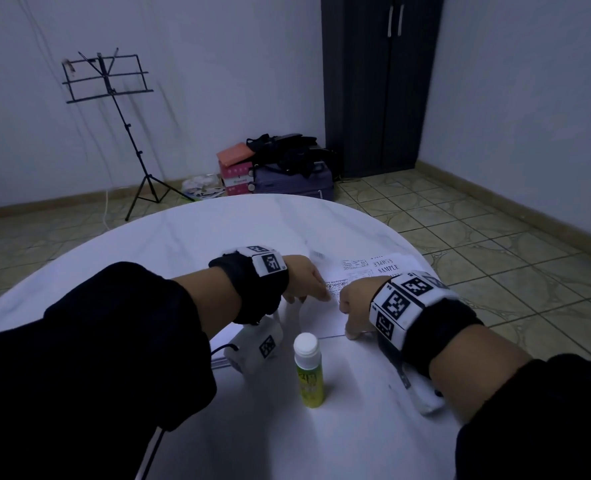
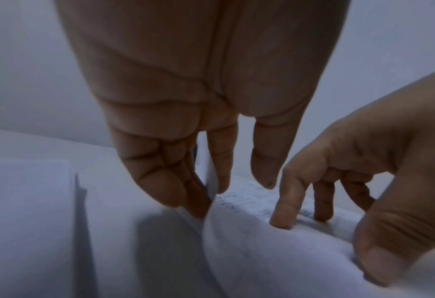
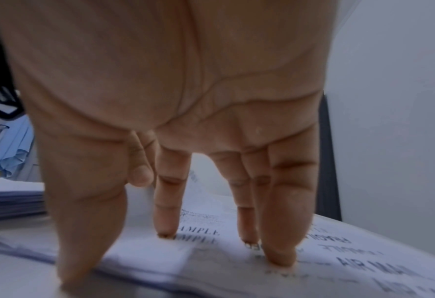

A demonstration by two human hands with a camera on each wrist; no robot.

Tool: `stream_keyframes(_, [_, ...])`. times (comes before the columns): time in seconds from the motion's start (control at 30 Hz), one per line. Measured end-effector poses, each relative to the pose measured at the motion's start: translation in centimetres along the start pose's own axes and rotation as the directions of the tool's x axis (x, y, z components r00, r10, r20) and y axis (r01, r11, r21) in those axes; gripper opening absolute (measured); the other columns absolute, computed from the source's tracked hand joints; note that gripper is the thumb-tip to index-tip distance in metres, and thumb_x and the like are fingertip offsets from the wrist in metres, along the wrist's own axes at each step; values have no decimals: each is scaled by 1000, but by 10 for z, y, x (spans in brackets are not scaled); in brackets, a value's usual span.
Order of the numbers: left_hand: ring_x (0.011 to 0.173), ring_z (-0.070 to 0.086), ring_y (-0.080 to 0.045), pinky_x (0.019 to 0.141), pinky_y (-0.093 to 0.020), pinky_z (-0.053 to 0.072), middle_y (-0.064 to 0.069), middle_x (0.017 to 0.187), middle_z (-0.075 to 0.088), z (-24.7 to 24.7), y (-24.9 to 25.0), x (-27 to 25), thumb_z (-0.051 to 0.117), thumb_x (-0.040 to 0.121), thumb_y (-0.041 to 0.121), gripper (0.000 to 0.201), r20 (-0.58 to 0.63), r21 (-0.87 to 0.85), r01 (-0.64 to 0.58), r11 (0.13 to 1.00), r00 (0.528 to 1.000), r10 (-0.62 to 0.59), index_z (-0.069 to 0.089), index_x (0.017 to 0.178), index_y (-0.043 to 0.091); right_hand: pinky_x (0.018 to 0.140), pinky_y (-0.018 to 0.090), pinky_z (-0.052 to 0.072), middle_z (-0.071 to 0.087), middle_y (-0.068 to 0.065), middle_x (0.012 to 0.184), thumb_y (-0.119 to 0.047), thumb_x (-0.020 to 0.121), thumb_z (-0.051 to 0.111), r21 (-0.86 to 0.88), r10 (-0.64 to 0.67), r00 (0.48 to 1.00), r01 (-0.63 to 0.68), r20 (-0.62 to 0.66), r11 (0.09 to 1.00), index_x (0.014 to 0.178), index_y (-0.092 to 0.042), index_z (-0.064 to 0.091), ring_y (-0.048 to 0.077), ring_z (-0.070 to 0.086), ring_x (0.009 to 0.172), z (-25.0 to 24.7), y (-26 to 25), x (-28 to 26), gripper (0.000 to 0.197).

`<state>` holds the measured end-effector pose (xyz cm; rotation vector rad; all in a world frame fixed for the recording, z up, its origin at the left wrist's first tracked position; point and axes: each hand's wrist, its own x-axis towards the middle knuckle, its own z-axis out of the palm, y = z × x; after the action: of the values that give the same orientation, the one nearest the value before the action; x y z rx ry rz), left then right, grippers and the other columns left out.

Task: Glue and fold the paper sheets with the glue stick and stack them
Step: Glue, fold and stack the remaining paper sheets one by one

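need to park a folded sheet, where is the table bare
Bare: the far half of the round table, beyond both hands, and the near strip in front of the glue stick. Crowded: the middle, where left hand and right hand work the printed sheet.

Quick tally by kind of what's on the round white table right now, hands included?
Green glue stick with white cap: 1
Printed paper sheet being folded: 1
Stack of white paper sheets: 1
Hands on the sheet: 2, left hand, right hand
Total: 5

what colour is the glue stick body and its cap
The glue stick has a yellow-green body and a white cap; it stands upright on the table. It shows best in the head view.
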<state>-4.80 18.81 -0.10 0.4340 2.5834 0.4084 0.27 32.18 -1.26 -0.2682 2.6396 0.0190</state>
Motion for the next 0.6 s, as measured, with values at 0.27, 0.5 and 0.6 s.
stream_keyframes(0.27, [87,57,-14,83,-24,52,-3,101,64,-5,5,1,73,82,23,20,5,-335,7,942,1000,-6,72,97,11,54,16,39,65,2,104,-24,78,67,-34,25,998,-27,-59,999,117,-13,62,18,59,82,-3,-5,-7,41])
stream_keyframes(0.5, [75,64,-22,70,-27,58,-15,102,67,0,-9,-2,68,87,15,32,100,-465,65,883,995,-21,65,115,-1,84,28,51,66,-1,115,-34,74,68,-15,79,992,-81,-95,997,118,-21,63,21,64,99,2,-5,-12,46])
stream_keyframes(0.6, [72,67,-24,68,-29,59,-14,93,70,-3,-11,-6,61,90,5,23,162,-638,69,767,986,46,64,111,-5,87,32,50,64,-1,116,-33,73,69,-13,91,991,-93,-95,996,117,-22,62,21,62,101,2,-4,-15,46])
